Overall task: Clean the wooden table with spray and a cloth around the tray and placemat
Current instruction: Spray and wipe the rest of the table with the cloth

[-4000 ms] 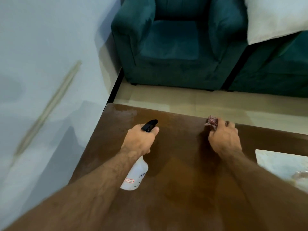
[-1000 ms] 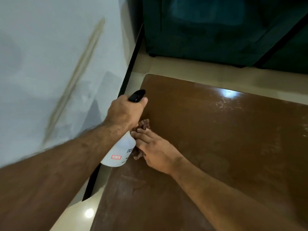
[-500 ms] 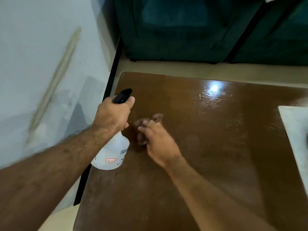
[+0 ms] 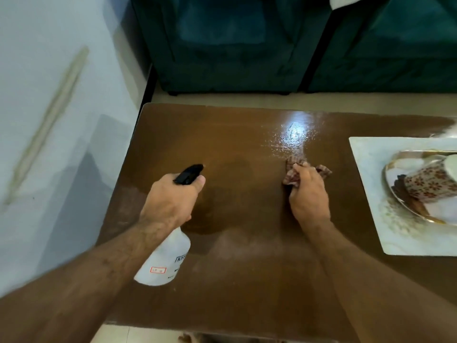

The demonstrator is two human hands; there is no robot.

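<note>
My left hand (image 4: 173,200) grips a white spray bottle (image 4: 164,259) with a black nozzle, held over the left part of the brown wooden table (image 4: 235,280). My right hand (image 4: 309,194) presses a crumpled brownish patterned cloth (image 4: 295,169) onto the table near its middle, with cloth ends sticking out past the fingers. A wet, shiny patch lies just beyond the cloth. At the right edge lies a white placemat (image 4: 371,194) bearing a tray (image 4: 395,194) with a floral cup lying on its side.
A teal armchair (image 4: 235,45) and a second teal seat (image 4: 395,45) stand beyond the table's far edge. A pale wall (image 4: 49,95) runs along the left side. Beige floor shows between table and chairs.
My right hand has slid the cloth from the table's left edge, beside the bottle, rightward to the middle. The view has swung right, bringing the placemat and tray into sight.
</note>
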